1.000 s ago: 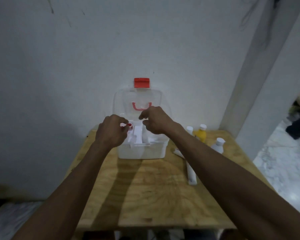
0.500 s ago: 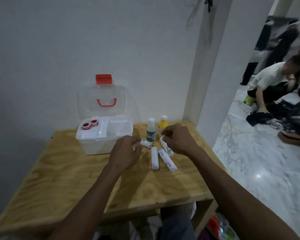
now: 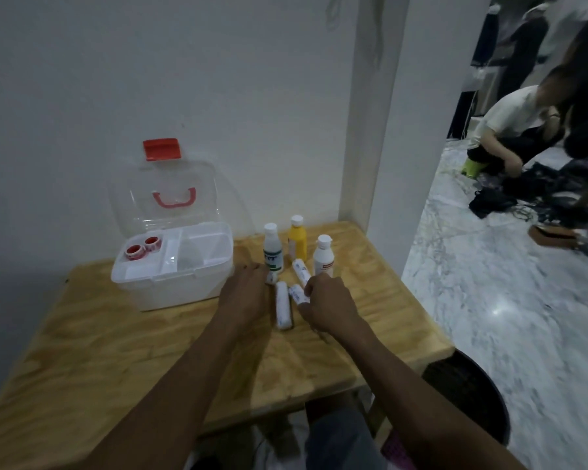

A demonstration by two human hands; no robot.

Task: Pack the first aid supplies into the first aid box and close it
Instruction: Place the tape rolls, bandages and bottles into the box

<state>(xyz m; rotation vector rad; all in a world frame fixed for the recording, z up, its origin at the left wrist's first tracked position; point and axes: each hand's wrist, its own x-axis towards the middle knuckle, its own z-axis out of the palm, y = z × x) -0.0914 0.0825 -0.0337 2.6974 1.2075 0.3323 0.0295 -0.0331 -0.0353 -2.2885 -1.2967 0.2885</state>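
Observation:
The white first aid box (image 3: pixel 184 286) stands open at the back left of the wooden table (image 3: pixel 82 351), its clear lid (image 3: pixel 129 198) upright. Two red tape rolls (image 3: pixel 142 248) lie in its top tray. To its right stand a green-labelled bottle (image 3: pixel 273 249), a yellow bottle (image 3: pixel 297 239) and a white bottle (image 3: pixel 323 256). Several bandage rolls lie in front of them. My left hand (image 3: pixel 243 295) pinches a small roll (image 3: pixel 271 278) by its end. My right hand (image 3: pixel 326 305) curls around the near end of another roll (image 3: pixel 294 292). Two rolls (image 3: pixel 282 308) (image 3: pixel 301 271) lie untouched.
A wall runs behind the table and a pillar (image 3: pixel 374 130) stands at its back right corner. A black stool (image 3: pixel 469 391) sits beside the table's right edge. People crouch on the marble floor (image 3: pixel 489 283) at the far right among dark clothes.
Both hands left the box's tray, where the tape rolls stay, and moved right to the bandage rolls. The view swung right. My fingers have closed onto two rolls.

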